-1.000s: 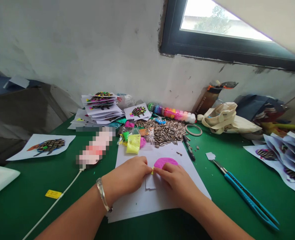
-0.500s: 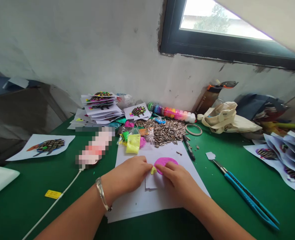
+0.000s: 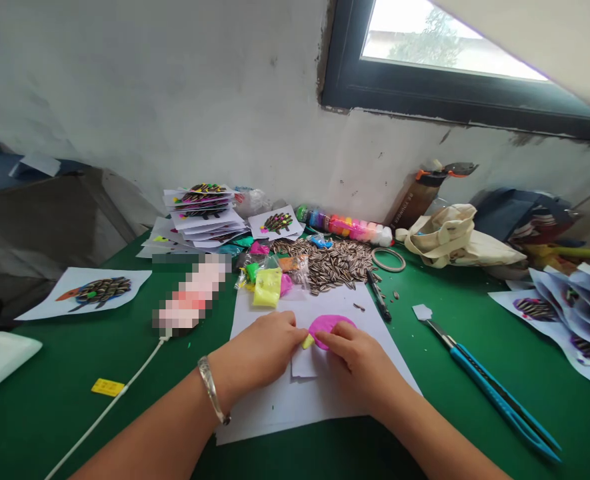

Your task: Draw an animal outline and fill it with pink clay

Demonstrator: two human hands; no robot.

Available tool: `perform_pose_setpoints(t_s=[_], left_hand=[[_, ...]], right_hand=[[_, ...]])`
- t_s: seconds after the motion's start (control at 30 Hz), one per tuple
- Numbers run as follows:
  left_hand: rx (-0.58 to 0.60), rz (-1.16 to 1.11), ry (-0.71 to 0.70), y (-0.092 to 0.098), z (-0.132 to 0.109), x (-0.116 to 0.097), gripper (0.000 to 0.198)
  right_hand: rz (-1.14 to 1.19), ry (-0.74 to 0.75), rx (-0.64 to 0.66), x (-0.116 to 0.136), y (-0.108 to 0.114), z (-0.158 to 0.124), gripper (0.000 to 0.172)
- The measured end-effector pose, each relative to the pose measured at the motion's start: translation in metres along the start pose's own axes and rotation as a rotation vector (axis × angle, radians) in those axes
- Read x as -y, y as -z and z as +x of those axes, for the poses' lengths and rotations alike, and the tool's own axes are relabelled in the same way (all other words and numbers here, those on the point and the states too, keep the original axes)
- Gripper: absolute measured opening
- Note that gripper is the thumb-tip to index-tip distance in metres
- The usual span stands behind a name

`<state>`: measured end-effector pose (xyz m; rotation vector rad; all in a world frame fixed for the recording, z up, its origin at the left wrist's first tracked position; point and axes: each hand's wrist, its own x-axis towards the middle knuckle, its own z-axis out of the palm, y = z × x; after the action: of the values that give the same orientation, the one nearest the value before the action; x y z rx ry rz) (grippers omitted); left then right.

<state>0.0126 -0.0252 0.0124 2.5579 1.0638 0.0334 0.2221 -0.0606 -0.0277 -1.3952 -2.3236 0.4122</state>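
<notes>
A flat magenta clay oval (image 3: pixel 331 327) lies on a small white card (image 3: pixel 307 365), which rests on larger white sheets (image 3: pixel 255 423). At the oval's left edge is a small piece of yellow clay (image 3: pixel 308 341). The closed fingertips of my left hand (image 3: pixel 267 347) press on this yellow piece from the left. My right hand (image 3: pixel 362 357) has its fingers curled over the magenta oval, the fingertips touching it beside the yellow piece. Part of the oval and card is hidden under my right hand.
Behind the sheets are sunflower seeds (image 3: pixel 337 263) and a yellow clay packet (image 3: pixel 267 288). A black pen (image 3: pixel 379 297) and blue tweezers (image 3: pixel 507 400) lie to the right. Stacked seed pictures (image 3: pixel 207 220) stand back left; a pixelated object (image 3: pixel 192 297) with a white cable lies left.
The yellow clay piece looks slightly flatter and longer under my fingertips. Both hands have stayed nearly in place, and the whole view has shifted very slightly.
</notes>
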Motion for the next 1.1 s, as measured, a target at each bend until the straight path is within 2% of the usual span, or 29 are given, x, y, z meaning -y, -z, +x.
perform_pose_setpoints(t_s=[0.27, 0.43, 0.67, 0.83, 1.0, 1.1], left_hand=[[0.021, 0.135, 0.011, 0.002, -0.001, -0.010, 0.025], [0.008, 0.048, -0.013, 0.000, 0.000, -0.003, 0.023], [-0.013, 0.038, -0.014, -0.002, 0.000, 0.001, 0.025], [-0.009, 0.007, -0.017, -0.001, 0.000, 0.001, 0.025], [-0.010, 0.008, -0.013, -0.002, 0.001, 0.001, 0.025], [-0.020, 0.019, -0.012, -0.003, 0.001, 0.001, 0.026]], right_hand=[[-0.062, -0.016, 0.084, 0.002, 0.002, 0.001, 0.034], [-0.052, -0.003, 0.091, 0.001, 0.003, 0.000, 0.034], [-0.247, 0.091, 0.096, 0.005, 0.003, -0.001, 0.027], [-0.183, 0.077, 0.079, 0.004, 0.005, -0.003, 0.028], [-0.270, 0.127, 0.065, 0.007, 0.004, -0.003, 0.026], [-0.240, 0.104, 0.074, 0.008, 0.005, -0.004, 0.027]])
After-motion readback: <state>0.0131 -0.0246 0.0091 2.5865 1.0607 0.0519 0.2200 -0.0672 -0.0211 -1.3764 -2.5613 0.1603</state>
